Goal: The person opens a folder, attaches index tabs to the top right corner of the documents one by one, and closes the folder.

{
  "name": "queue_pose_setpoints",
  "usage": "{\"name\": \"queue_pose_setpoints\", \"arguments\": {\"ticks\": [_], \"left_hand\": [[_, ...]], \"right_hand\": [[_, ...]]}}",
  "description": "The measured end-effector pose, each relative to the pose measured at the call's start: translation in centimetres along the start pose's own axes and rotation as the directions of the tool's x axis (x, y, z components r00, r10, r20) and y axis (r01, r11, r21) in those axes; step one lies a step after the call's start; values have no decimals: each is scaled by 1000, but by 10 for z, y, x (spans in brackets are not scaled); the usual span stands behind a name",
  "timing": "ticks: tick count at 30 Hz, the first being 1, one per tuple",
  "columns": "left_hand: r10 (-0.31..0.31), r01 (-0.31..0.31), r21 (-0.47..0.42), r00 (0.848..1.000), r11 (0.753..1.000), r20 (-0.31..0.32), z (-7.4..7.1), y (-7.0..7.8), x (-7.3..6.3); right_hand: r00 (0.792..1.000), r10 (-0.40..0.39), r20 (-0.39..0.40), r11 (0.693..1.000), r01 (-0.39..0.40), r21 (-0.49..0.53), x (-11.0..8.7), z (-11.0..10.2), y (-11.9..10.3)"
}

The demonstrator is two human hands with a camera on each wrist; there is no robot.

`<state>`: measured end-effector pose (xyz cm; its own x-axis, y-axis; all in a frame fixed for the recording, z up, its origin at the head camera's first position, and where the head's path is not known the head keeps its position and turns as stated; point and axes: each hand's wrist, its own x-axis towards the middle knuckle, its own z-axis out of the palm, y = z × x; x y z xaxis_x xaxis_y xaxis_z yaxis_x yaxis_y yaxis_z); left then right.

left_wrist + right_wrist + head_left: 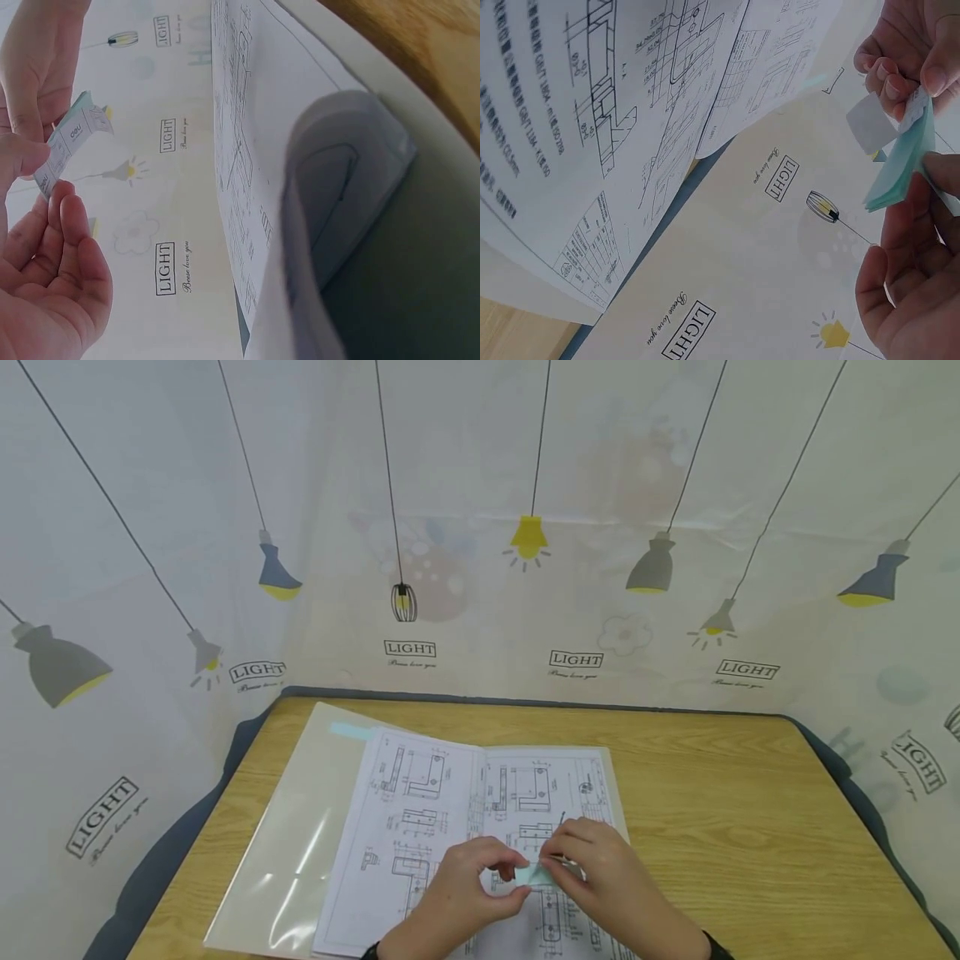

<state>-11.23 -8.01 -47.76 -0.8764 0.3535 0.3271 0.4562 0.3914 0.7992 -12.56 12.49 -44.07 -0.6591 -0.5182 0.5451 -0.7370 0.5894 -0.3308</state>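
A small pad of pale green sticky notes point(536, 874) is held between the two hands, over the right page of the drawings. My left hand point(476, 881) pinches its left end between thumb and fingers. At the other end, the thumb and fingertips of my right hand point(600, 864) pinch the green sheets. Seen from the left wrist, the pad's printed white backing point(71, 142) faces the camera. In the right wrist view the green layers point(900, 165) fan slightly apart, with a whitish square flap point(871, 124) beside them.
Beneath the hands lies an open booklet of technical drawings point(420, 777), inside a glossy clear folder cover point(277, 860). A pale blue-green strip point(350, 731) shows near the cover's top. The wooden table point(750, 827) meets a lamp-printed cloth point(465, 460). One page curls up point(330, 120).
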Motion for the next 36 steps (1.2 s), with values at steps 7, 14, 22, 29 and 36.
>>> {"name": "queue_pose_setpoints", "arguments": {"ticks": [7, 14, 22, 29, 36], "left_hand": [[-9, 9, -11, 1000, 1000, -10, 0, 1, 0], [-27, 27, -30, 1000, 999, -14, -2, 2, 1], [-43, 41, -76, 999, 996, -27, -1, 2, 1], [-53, 49, -100, 998, 994, -43, 0, 0, 0], [-66, 61, -105, 997, 993, -46, 1, 1, -1]], "right_hand": [[994, 113, 10, 992, -113, 48, 0, 1, -3], [983, 184, 13, 979, -185, 87, -1, 4, -3], [965, 262, 29, 958, -263, 115, -1, 4, -4], [942, 334, 39, 931, -336, 139, 0, 5, -5], [911, 410, 47, 874, -408, 265, -3, 7, -2]]}}
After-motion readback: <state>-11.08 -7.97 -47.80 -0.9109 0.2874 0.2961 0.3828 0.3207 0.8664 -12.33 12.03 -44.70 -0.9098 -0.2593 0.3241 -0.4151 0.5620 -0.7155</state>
